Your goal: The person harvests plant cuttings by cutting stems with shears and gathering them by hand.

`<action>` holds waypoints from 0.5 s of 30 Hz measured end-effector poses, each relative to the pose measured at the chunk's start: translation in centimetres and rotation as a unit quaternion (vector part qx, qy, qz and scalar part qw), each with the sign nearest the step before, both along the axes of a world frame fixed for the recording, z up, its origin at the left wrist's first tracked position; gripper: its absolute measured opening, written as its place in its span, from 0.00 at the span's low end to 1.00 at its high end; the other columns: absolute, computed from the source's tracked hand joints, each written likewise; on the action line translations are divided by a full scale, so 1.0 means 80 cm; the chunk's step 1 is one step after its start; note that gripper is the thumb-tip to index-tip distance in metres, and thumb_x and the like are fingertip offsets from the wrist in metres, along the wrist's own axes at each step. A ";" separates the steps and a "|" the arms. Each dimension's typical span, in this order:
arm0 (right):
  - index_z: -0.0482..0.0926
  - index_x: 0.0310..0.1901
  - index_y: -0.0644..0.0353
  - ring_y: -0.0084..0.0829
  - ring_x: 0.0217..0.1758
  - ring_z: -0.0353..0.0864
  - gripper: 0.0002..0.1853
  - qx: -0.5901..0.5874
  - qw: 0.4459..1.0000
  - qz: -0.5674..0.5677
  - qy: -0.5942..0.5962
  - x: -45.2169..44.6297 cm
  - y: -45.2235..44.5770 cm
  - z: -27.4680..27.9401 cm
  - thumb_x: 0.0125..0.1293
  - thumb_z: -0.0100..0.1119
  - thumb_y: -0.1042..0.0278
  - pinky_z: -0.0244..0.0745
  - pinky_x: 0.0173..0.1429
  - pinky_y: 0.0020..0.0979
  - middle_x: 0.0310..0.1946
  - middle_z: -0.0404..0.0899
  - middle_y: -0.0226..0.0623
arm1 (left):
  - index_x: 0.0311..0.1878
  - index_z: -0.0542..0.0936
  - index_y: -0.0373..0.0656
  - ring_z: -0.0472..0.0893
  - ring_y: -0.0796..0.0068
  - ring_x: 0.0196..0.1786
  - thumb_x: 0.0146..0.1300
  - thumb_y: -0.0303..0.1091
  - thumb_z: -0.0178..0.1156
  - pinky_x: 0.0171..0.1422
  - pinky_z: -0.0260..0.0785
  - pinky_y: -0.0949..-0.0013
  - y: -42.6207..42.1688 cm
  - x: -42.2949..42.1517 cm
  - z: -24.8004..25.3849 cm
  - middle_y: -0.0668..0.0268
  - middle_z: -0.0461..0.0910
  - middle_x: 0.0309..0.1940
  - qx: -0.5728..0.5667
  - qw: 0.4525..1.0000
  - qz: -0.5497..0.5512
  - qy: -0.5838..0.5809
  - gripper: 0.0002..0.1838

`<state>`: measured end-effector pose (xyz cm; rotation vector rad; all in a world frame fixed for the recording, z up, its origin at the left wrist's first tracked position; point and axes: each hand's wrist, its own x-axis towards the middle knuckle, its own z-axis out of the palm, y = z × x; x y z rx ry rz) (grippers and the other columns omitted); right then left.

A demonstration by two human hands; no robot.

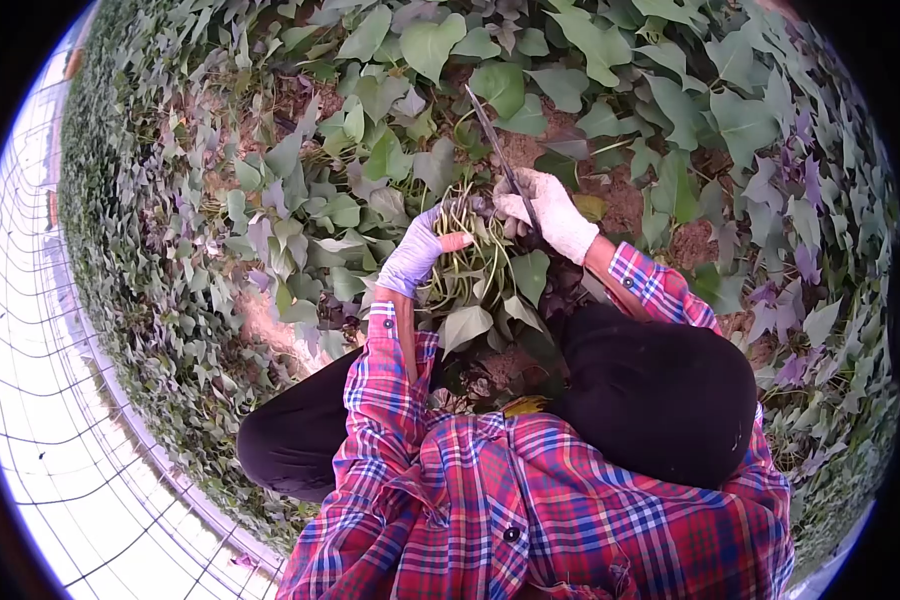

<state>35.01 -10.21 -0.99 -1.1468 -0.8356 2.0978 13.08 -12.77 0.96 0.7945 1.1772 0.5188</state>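
Note:
My left hand (425,245), in a pale glove with the thumb tip bare, is closed round a bunch of leafy vine stems (467,245). The cut-looking stem ends point up and the leaves hang down toward my knees. My right hand (547,212), in a white glove, grips a knife (496,140) with a long thin dark blade that slants up and to the left. Its fingers are right beside the top of the bunch; whether they touch the stems I cannot tell.
Green and purple heart-shaped vine leaves (670,110) cover the ground all round, with patches of reddish soil (615,195) between them. A wire mesh fence (70,440) runs along the left. My bent knees (660,390) are close on both sides of the bunch.

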 end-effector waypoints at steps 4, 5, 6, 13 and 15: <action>0.73 0.43 0.65 0.17 0.21 0.75 0.12 0.013 1.000 0.004 -0.020 -0.002 0.004 0.003 0.61 0.62 0.69 0.67 0.25 0.19 0.27 0.77 0.29 | 0.58 0.75 0.40 0.76 0.80 0.44 0.49 0.26 0.70 0.54 0.68 0.73 -0.002 0.004 -0.012 0.72 0.79 0.43 0.019 0.999 0.032 0.008 0.29; 0.72 0.45 0.65 0.17 0.24 0.76 0.15 0.008 1.000 0.008 -0.022 -0.003 0.003 0.001 0.60 0.63 0.69 0.68 0.27 0.19 0.28 0.78 0.30 | 0.57 0.75 0.38 0.76 0.81 0.42 0.49 0.25 0.70 0.53 0.69 0.74 -0.001 0.005 -0.015 0.71 0.80 0.42 0.026 0.998 0.047 0.017 0.29; 0.72 0.47 0.66 0.17 0.26 0.77 0.17 0.003 1.000 0.013 -0.024 -0.005 0.002 0.001 0.59 0.64 0.70 0.70 0.29 0.19 0.30 0.78 0.31 | 0.56 0.75 0.36 0.76 0.81 0.42 0.48 0.26 0.71 0.52 0.69 0.73 0.001 0.005 -0.015 0.70 0.80 0.41 0.028 0.998 0.044 0.030 0.29; 0.72 0.48 0.66 0.20 0.39 0.75 0.19 0.078 0.994 -0.012 -0.073 -0.017 -0.013 -0.012 0.56 0.67 0.72 0.73 0.46 0.25 0.39 0.78 0.34 | 0.46 0.80 0.35 0.75 0.82 0.37 0.51 0.32 0.72 0.46 0.69 0.75 0.004 0.025 -0.013 0.70 0.82 0.36 0.070 0.985 -0.038 0.154 0.20; 0.73 0.46 0.67 0.22 0.40 0.74 0.18 0.089 0.990 0.006 -0.109 -0.011 -0.013 -0.017 0.56 0.66 0.73 0.72 0.49 0.26 0.39 0.78 0.34 | 0.47 0.80 0.34 0.75 0.81 0.38 0.53 0.33 0.70 0.48 0.69 0.74 0.003 0.025 -0.016 0.69 0.82 0.37 0.046 0.991 -0.023 0.124 0.20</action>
